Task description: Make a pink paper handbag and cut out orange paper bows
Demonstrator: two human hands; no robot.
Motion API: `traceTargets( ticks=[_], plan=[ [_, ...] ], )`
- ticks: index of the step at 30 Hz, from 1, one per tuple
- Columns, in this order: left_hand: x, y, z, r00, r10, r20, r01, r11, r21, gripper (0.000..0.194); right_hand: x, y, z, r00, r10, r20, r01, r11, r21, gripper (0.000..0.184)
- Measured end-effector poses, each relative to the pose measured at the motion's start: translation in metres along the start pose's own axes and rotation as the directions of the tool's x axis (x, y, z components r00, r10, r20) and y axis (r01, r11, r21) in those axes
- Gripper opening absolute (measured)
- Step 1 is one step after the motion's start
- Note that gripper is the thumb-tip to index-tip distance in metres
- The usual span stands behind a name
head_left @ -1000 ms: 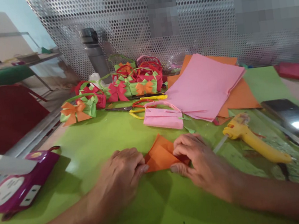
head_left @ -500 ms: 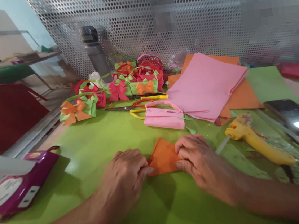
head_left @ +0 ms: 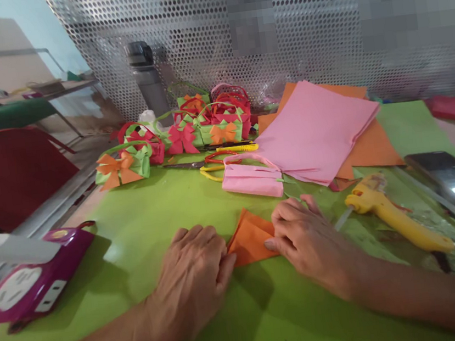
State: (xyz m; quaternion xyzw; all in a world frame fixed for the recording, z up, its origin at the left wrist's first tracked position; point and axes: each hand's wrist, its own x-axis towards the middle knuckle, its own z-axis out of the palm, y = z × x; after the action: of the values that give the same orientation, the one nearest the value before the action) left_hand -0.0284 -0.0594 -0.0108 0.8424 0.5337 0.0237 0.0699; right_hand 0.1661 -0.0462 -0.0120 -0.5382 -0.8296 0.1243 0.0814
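Between my hands lies a small piece of orange paper (head_left: 252,240), folded to a peak at its far side. My left hand (head_left: 197,262) has its fingers curled and pinches the paper's left corner with the thumb. On the right corner, my right hand (head_left: 301,233) closes its thumb and bent fingers around the edge. The fingertips of both hands are partly hidden. Just beyond the paper sits a small pink paper bag (head_left: 252,179) with a handle. A yellow glue gun (head_left: 399,216) lies to the right of my right hand.
Scissors (head_left: 204,164) and a yellow cutter (head_left: 241,147) lie behind. Several small paper bags with bows (head_left: 119,170) stand near a grey bottle (head_left: 149,86). Pink sheets (head_left: 317,126) are stacked at the back right, near a phone (head_left: 453,181). A purple power strip (head_left: 45,276) is left.
My right hand has shifted slightly on the orange paper, and its fingers have lifted a little at the right edge. The whole view has moved slightly; both hands still hold the corners.
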Motion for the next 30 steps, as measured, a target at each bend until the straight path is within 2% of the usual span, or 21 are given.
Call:
traceTargets(
  ticks=[9, 14, 23, 30],
  plan=[
    [-0.0010, 0.0011, 0.0041, 0.992, 0.090, -0.090, -0.077, 0.987, 0.142, 0.024, -0.0005, 0.0001, 0.0000, 1.000, -0.007, 0.020, 0.008, 0.998, -0.067, 0.018],
    [-0.0025, 0.0001, 0.0048, 0.980, 0.128, -0.151, -0.103, 0.981, 0.164, 0.022, -0.0027, -0.0008, -0.0003, 1.000, -0.011, 0.017, 0.012, 0.999, -0.039, 0.019],
    [-0.0043, -0.0005, 0.0073, 0.962, 0.181, -0.204, -0.144, 0.972, 0.185, 0.023, -0.0030, 0.0012, 0.0037, 0.998, -0.049, -0.025, 0.047, 0.996, -0.079, 0.019],
    [-0.0057, -0.0022, 0.0095, 0.954, 0.184, -0.237, -0.146, 0.975, 0.167, 0.022, -0.0033, 0.0044, 0.0083, 0.989, -0.083, -0.120, 0.077, 0.996, -0.055, 0.027]
  ],
)
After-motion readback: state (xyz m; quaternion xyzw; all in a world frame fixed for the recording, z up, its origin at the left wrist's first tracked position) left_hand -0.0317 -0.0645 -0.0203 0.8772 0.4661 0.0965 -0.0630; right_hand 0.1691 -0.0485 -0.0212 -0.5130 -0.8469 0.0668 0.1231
